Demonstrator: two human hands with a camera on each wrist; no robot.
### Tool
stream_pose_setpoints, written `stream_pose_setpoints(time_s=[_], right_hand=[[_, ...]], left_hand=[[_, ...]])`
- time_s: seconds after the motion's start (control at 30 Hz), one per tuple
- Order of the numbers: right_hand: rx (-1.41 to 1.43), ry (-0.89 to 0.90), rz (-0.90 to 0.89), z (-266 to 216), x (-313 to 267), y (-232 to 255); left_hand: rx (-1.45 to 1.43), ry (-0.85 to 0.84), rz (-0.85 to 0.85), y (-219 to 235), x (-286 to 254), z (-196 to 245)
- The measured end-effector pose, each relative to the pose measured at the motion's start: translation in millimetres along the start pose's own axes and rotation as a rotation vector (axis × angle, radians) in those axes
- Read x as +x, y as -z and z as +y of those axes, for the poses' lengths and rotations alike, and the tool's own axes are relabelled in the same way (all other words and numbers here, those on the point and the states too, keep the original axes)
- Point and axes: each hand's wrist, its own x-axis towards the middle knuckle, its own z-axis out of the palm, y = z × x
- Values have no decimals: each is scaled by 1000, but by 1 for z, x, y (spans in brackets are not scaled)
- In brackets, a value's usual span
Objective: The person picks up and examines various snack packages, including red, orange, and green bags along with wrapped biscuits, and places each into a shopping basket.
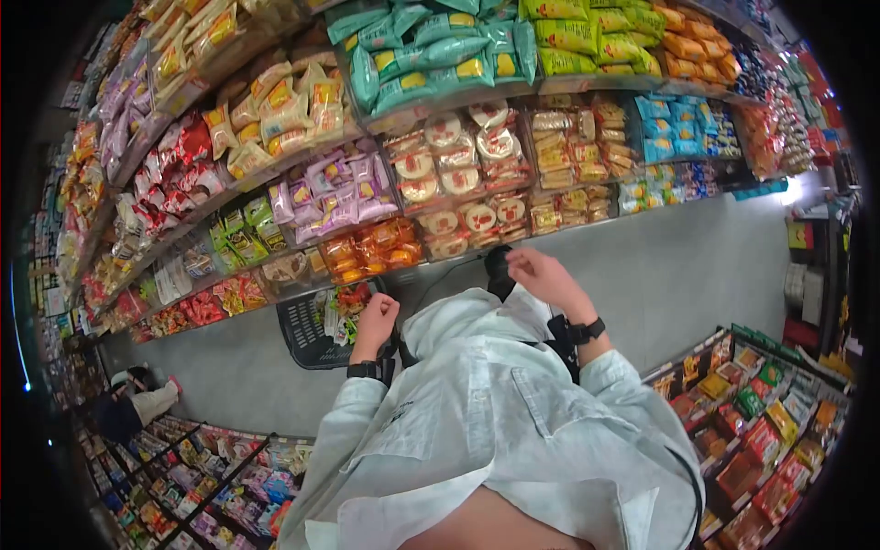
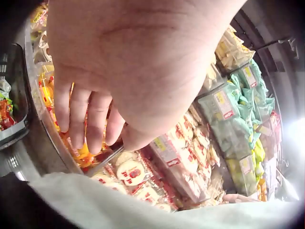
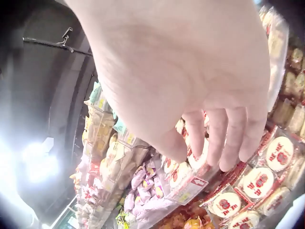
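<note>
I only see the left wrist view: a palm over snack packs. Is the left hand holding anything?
Observer: No. The head view shows the left hand loosely curled and empty, close to a black basket on the floor.
Operator: Where is the right hand?
Observer: The right hand is raised before the round cakes, fingers relaxed, empty.
Operator: Anyone else nearby?
Observer: Another person crouches down the aisle, on the left.

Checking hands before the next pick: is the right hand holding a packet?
No, the right hand hangs with loosely bent fingers, empty, before the shelves.
</note>
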Motion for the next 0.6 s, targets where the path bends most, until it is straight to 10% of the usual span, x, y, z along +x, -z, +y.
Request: stream_pose_setpoints(time_s=[0.33,0.6], right_hand=[[523,-7,-11,-42,201,66],[789,-119,-145,-55,205,84]], left_hand=[[-157,146,141,-51,1,136],[-175,252,202,-78,-13,176]])
